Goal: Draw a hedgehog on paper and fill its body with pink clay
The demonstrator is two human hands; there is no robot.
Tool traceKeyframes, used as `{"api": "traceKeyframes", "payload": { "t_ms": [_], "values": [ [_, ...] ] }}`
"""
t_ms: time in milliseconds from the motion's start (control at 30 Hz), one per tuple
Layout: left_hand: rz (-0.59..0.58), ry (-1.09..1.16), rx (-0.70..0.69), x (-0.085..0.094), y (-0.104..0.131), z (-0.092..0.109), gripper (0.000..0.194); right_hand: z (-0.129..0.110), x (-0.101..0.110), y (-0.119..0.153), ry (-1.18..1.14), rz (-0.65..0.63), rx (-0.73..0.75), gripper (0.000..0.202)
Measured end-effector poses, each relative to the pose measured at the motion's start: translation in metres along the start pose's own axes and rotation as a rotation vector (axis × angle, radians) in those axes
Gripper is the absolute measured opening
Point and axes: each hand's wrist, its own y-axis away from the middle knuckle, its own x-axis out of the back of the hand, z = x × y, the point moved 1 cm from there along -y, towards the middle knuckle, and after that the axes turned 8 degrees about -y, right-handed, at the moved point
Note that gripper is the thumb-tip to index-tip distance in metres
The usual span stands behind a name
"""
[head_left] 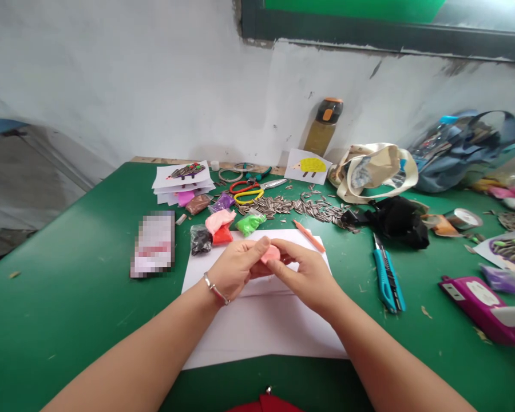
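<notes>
Centrally, both hands (236, 266) (309, 277) pinch a pink lump (271, 254) over paper (261, 332), well inside the table's left edge (77, 220).

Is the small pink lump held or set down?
Held: the left hand and right hand grip the pink lump between them, above the white paper.

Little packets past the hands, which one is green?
The green packet just beyond the left hand, beside the seeds. It's the only green one; the pink packet and black packet are left of it.
</notes>
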Motion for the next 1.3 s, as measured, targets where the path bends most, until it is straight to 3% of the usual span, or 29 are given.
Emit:
{"api": "traceKeyframes", "payload": {
  "t_ms": [167, 233, 300, 400, 633, 933, 1300],
  "values": [
    [0.028, 0.038, 0.007, 0.001, -0.001, -0.002, 0.028, 0.006, 0.003, -0.002, -0.055, 0.070, -0.058, 0.023],
    [0.081, 0.058, 0.032, 0.001, 0.000, -0.002, 0.050, 0.008, 0.002, -0.003, -0.097, 0.066, -0.104, 0.024],
    [0.121, 0.069, 0.052, -0.001, 0.001, -0.001, 0.060, 0.008, 0.001, -0.004, -0.129, 0.035, -0.134, 0.025],
    [0.152, 0.060, 0.068, -0.002, 0.002, 0.001, 0.054, 0.007, 0.001, -0.004, -0.128, 0.025, -0.110, 0.021],
    [0.139, -0.129, 0.093, 0.003, 0.001, 0.003, 0.043, 0.004, 0.008, -0.004, -0.059, 0.159, -0.033, 0.016],
    [0.204, -0.322, -0.015, 0.003, 0.001, 0.006, 0.029, 0.003, 0.008, -0.006, -0.071, 0.089, -0.096, 0.024],
    [0.121, -0.293, 0.037, 0.007, 0.000, 0.003, 0.033, 0.003, 0.013, -0.004, -0.002, 0.067, -0.063, 0.027]
  ]
}}
